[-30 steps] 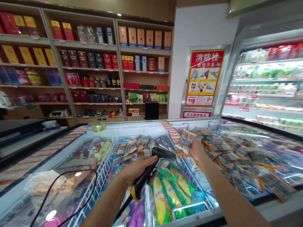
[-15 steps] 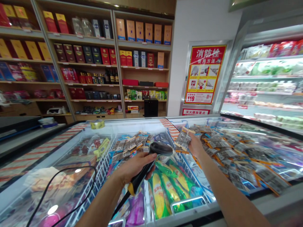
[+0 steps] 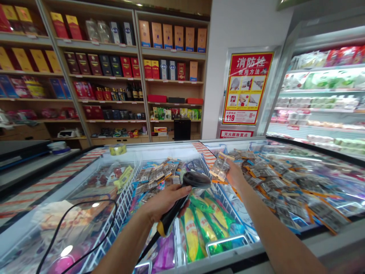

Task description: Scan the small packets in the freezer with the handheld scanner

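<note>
- A long chest freezer (image 3: 85,179) in a shop fills the lower part of the view, below both hands, with its glass lids slid open in the middle. White wire dividers split it into compartments.
- Behind the freezer, well beyond the hands, stand wooden shelves (image 3: 171,82) of boxed bottles and a red fire-hydrant poster (image 3: 245,89). To the right of the right hand is an open chiller cabinet (image 3: 322,95).
- Beneath and to the right of the right hand lies a heap of small clear packets (image 3: 285,186). Below the left hand lie green and yellow corn packs (image 3: 199,228).
- The left hand (image 3: 164,201) is closed around the grip of a black barcode scanner (image 3: 185,194) with a yellow base. Its head points toward the right hand, and its cable (image 3: 76,228) trails to the left over the glass.
- The right hand (image 3: 235,173) is clamped on one clear packet (image 3: 220,167), lifted just above the heap and held near the scanner's head, apart from it.
- As a judgement: the packet is picked and presented, so the scan looks about to happen or under way. No scan light can be made out. The many packets in the heap appear left to do.
</note>
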`<state>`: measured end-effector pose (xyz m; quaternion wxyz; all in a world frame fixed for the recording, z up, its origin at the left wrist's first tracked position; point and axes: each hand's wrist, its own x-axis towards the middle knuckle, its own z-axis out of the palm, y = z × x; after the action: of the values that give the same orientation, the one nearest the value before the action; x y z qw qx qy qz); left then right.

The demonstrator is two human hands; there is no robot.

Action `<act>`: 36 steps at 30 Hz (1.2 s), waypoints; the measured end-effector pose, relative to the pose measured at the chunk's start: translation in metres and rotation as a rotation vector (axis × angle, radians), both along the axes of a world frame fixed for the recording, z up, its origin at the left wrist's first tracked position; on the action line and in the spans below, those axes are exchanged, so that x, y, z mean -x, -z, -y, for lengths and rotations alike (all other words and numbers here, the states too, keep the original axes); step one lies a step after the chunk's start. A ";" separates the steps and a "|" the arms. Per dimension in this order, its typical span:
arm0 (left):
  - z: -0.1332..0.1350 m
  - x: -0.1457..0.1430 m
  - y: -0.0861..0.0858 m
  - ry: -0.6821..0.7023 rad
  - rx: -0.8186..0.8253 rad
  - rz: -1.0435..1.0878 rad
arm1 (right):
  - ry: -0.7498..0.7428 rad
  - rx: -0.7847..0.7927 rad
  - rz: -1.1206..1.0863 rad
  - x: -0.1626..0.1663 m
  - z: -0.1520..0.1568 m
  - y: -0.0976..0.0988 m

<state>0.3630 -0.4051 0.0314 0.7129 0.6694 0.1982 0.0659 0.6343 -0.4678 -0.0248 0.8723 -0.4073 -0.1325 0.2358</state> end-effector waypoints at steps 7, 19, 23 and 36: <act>0.001 -0.001 -0.002 -0.019 -0.017 -0.006 | 0.006 0.030 -0.039 0.003 0.000 -0.002; 0.003 0.003 -0.002 0.055 0.020 0.019 | -0.030 0.050 -0.057 -0.002 -0.001 0.001; 0.006 0.004 -0.004 0.083 0.002 0.030 | -0.013 0.046 -0.046 -0.003 -0.002 0.003; 0.008 0.002 -0.004 0.083 0.019 0.033 | 0.002 -0.032 0.018 -0.003 -0.003 0.006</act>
<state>0.3607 -0.4131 0.0353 0.7244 0.6692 0.1590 0.0454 0.6373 -0.4643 -0.0311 0.8778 -0.3955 -0.1436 0.2290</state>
